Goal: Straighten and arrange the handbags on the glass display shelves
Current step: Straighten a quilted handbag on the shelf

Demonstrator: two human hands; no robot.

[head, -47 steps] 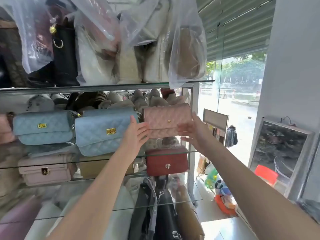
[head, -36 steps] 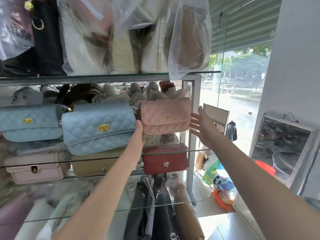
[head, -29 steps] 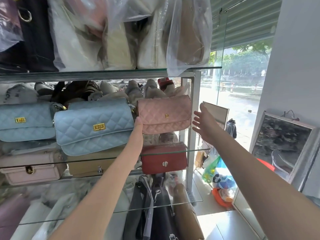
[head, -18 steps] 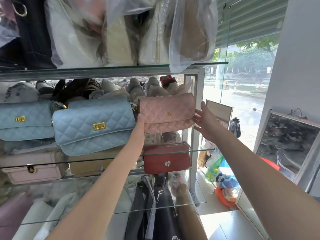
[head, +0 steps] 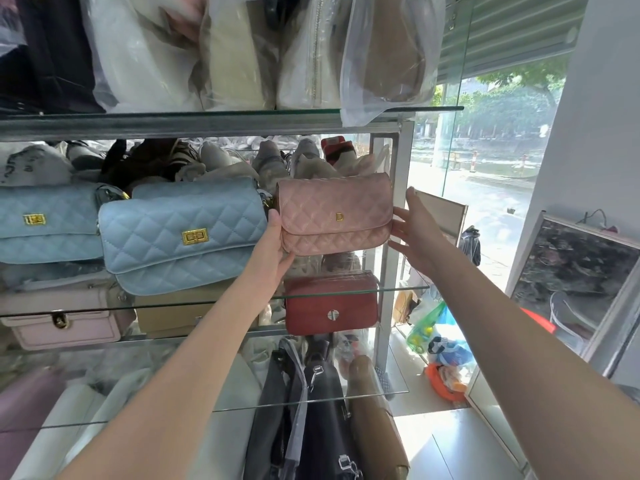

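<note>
A pink quilted handbag with a small gold clasp stands at the right end of the middle glass shelf. My left hand grips its lower left corner, thumb on the front. My right hand rests against the bag's right end with fingers spread. A light blue quilted handbag sits just left of it, tilted slightly, and a second blue one stands further left. On the shelf below stand a red handbag, a tan bag and a pale pink boxy bag.
Plastic-wrapped bags crowd the top shelf and overhang its edge. The shelf's metal post stands right behind the pink bag. Dark bags hang on the lowest level. A framed mirror leans against the right wall.
My right hand drew back from the pink bag, then returned to touch its right end. My left hand slid from the blue bag's edge to the pink bag's lower left corner.
</note>
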